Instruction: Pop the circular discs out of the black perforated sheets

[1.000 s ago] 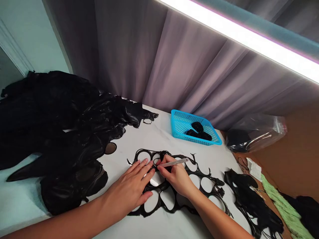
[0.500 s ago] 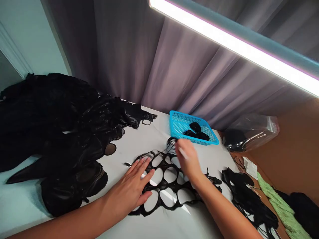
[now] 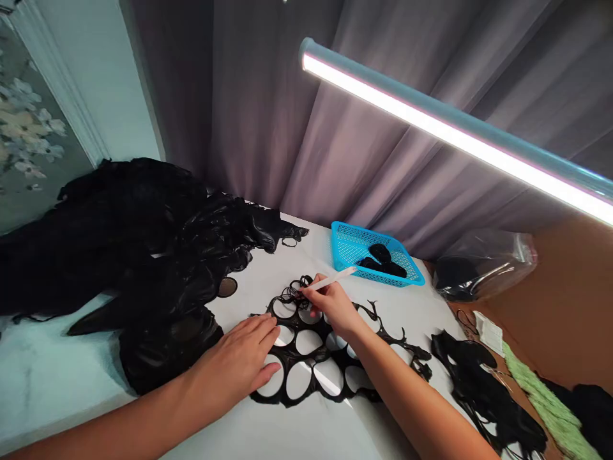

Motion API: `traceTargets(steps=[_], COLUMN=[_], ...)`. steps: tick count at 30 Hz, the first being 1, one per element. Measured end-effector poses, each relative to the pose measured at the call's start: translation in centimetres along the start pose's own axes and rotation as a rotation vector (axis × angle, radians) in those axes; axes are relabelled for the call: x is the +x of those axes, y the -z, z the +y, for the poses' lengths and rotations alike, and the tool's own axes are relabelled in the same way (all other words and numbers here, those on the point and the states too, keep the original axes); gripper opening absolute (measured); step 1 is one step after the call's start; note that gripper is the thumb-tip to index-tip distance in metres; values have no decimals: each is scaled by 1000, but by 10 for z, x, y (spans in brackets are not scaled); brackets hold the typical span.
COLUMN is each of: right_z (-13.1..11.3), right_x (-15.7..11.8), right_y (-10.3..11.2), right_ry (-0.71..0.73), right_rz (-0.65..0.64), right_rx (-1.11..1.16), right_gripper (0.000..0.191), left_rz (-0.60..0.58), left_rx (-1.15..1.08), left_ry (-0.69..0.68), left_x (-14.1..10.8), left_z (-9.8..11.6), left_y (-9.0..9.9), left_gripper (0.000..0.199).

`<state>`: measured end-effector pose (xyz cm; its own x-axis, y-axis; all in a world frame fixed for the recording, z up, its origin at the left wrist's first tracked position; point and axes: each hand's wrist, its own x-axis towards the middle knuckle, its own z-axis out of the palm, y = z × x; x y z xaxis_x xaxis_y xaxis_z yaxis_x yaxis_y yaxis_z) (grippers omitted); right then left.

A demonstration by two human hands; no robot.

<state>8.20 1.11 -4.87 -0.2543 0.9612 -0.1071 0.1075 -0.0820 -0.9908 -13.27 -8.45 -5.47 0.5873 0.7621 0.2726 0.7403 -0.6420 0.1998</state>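
On the white table point(image 3: 268, 434), before a blue basket point(image 3: 352, 246), a black holed sheet point(image 3: 291, 358) is lying edge-under the left hand point(image 3: 234, 358) (fingers together, thumb apart); the right hand point(image 3: 335, 308) is clamping its fingers on a white stick point(image 3: 338, 276) beside black strings point(image 3: 290, 294).

A white surface point(image 3: 306, 434) lies under the left hand point(image 3: 242, 354) and the right hand point(image 3: 332, 306). Past them, a big grey-purple curtain point(image 3: 268, 128) hangs in folds. High above the right hand, a long, bright light point(image 3: 454, 131) slants across. Far beyond the left hand are a pale wall point(image 3: 110, 70) and a flower panel point(image 3: 26, 134). Something flat and brown point(image 3: 569, 300) stands well to the right of both.
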Motion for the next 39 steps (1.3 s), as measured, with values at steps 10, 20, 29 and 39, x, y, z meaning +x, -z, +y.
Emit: traceTargets(steps=[10,20,29,39], right_z=[10,-18,-18,-25], right_x=[-13,6,-15,-44], right_y=[-16,18,6,-10], right_ry=[205,-84,-138,-161], right_rz=[-12,172,55,-70], right_rx=[-294,335,454,739], right_gripper=[20,37,38,31], left_rz=[19,28,75,108], left_rx=[42,34,-483,-1083], left_ry=[-30,-29,234,371], left_x=[-11,-11,5,76], left_z=[-2,-2,-5,-12], left_y=[-12,-13,16,19], left_gripper=[40,41,46,48])
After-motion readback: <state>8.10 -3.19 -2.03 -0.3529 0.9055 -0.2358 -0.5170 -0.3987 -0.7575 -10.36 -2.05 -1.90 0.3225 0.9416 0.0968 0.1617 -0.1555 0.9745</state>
